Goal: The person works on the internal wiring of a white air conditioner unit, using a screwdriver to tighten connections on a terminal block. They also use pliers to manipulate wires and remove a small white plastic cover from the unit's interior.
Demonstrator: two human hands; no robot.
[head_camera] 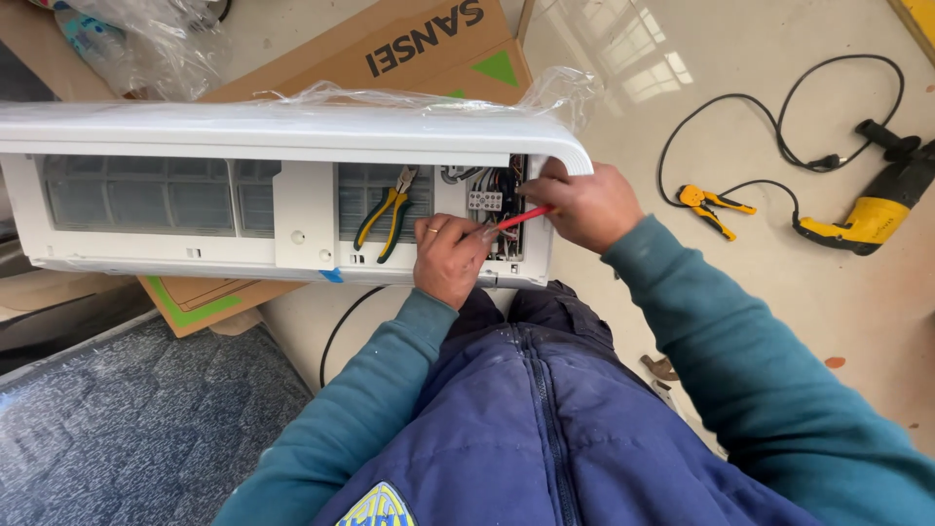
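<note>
A white indoor air-conditioner unit (195,200) lies across my lap and a cardboard box, its front cover lifted. At its right end the wiring compartment with a terminal block (485,200) is exposed. My right hand (584,205) grips a red-handled screwdriver (521,218) whose tip points left, toward the fingers of my left hand. My left hand (450,258), wearing a ring, rests on the lower edge of the unit with its fingers at the wires beside the screwdriver tip. Yellow-and-green pliers (388,219) lie on the filter grille just left of my left hand.
A yellow power drill (872,216) with a black cord lies on the floor at the right, with a yellow crimping tool (711,205) beside it. A printed cardboard box (409,49) and clear plastic wrap (146,44) sit behind the unit. A grey mat (136,429) covers the floor at the left.
</note>
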